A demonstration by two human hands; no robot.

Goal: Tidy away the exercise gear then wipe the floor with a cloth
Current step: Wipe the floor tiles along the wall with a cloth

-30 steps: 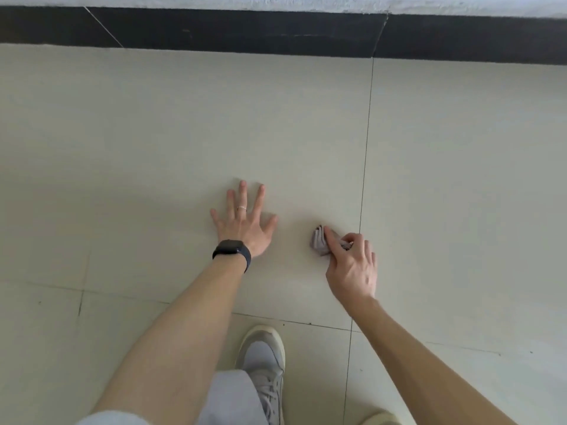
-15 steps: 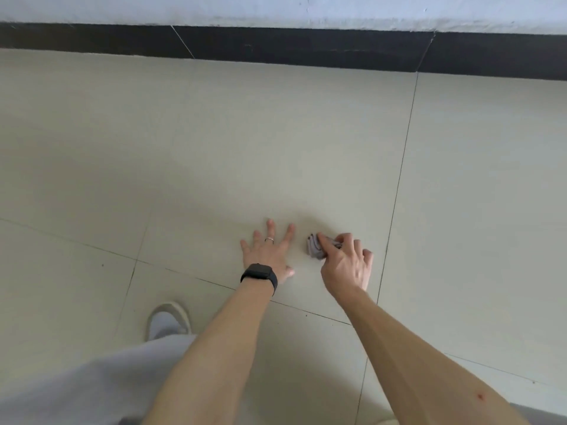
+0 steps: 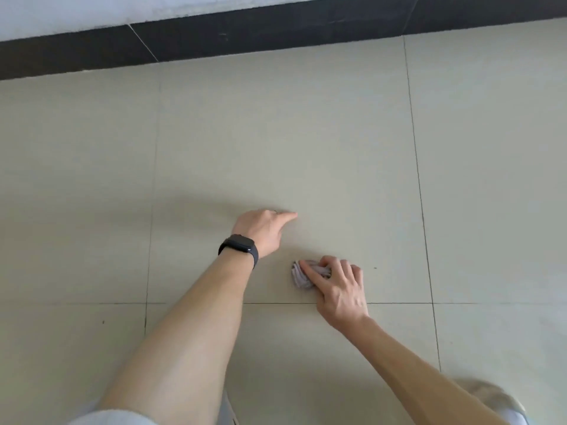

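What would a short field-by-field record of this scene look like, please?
setting: beige tiled floor, black skirting along its far edge
cloth: grey, crumpled, on the floor
left hand: rests on the floor, holds nothing
left wrist: black watch
right hand: grips the cloth, pressing it to the floor
exercise gear: none in view
stage: wiping the floor

Black smartwatch (image 3: 238,246) behind the left hand (image 3: 260,230), white sleeve (image 3: 113,420) (pale, blurred shoe (image 3: 497,400))
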